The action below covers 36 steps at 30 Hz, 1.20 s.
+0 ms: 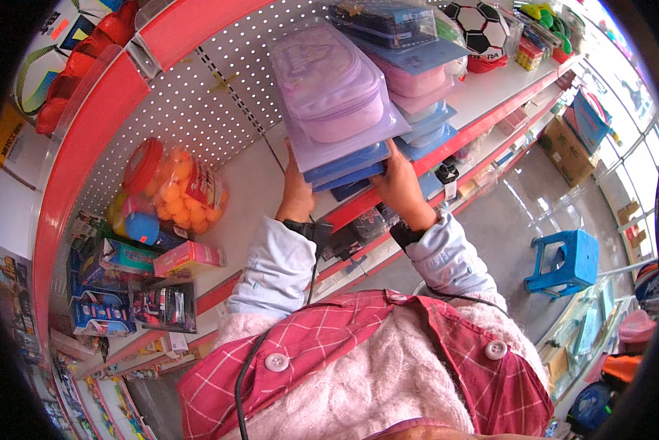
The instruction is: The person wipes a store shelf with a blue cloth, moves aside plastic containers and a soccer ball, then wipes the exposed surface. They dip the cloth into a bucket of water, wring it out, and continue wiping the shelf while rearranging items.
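Observation:
My left hand and my right hand hold a stack of packaged cases between them, one at each side of its near end. On top lies a pink zippered case in clear plastic packaging. Under it show the blue edges of more packages. The fingers are partly hidden by the stack. Just right of it, on the shelf, stands another pile of similar pink and blue packages, with a dark boxed item on top.
A red-edged shelf runs across before me. On it, at left, are a jar of orange balls, a pink box and blister packs. A soccer ball sits at the back right. A blue plastic stool stands on the floor at right.

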Available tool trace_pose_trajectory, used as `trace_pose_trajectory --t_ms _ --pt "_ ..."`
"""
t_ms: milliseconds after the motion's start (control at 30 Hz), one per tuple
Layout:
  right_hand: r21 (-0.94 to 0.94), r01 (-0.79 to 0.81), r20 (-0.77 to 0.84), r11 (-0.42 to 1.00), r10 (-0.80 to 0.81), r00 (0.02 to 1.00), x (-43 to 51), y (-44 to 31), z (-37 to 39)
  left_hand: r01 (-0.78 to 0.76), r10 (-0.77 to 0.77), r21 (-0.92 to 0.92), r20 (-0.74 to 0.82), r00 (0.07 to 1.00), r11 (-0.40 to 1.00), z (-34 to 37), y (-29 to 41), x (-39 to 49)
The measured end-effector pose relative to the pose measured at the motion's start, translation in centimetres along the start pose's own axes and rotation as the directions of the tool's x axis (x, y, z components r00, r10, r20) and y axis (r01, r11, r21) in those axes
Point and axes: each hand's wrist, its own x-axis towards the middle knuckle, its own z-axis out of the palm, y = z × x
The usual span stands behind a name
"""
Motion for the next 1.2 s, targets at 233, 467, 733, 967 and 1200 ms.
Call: trace_pose_trajectory --t_ms 233,467,733,967,1200 --pt "-0.002 -0.046 -0.105 0.999 0.046 0.993 0.6 1.3 -0.2 -0.049 0.040 -0.148 -0.063 0.997 0.988 4.1 -1.6 0.7" --pt "-0.066 -0.025 -0.333 0.998 0.002 0.943 -1.7 0.0 -0.6 -0.087 0.049 -0.178 -0.211 0.976 0.980 5.2 -3.2 2.4" --pt "-0.235 0.117 -0.231 0.965 -0.172 0.958 -3.3 -1.0 -2.2 -0.122 0.110 -0.197 -0.074 0.991 0.973 4.7 -3.2 3.7" --pt "-0.244 0.142 -0.216 0.959 -0.196 0.956 -3.0 -1.7 -4.9 -0.202 0.167 -0.143 -0.225 0.960 0.969 4.9 1.6 2.7" --pt "-0.313 0.209 -0.351 0.926 -0.318 0.881 1.1 -5.3 -7.5 -0.280 0.290 -0.230 0.009 0.957 0.932 4.7 4.2 6.3"
